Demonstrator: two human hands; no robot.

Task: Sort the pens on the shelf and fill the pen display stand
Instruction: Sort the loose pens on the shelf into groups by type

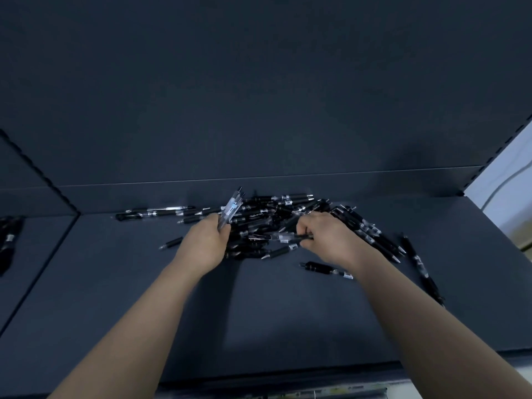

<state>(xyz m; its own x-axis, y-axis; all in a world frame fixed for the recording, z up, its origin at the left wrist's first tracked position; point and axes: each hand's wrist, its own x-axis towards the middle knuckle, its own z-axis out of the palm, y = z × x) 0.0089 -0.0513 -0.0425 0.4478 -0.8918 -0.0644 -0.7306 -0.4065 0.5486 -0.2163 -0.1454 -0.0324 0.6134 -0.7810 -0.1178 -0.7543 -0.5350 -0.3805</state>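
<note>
A bundle of clear pens (232, 207) is held tilted in the left grip (205, 240), with fingers curled round it. A single pen (283, 237) is pinched by the right grip (325, 237) at the heap of black pens (267, 214), which is spread toward the back of the dark shelf (259, 312).

Dark blue-grey shelf (259, 312), matte board: pile of black pens (267, 217) heaped mid-board near the back wall, single pen (325, 267) lying apart on its near side, second pen (171, 242) off left, long pen (420, 263) angled at right.
</note>
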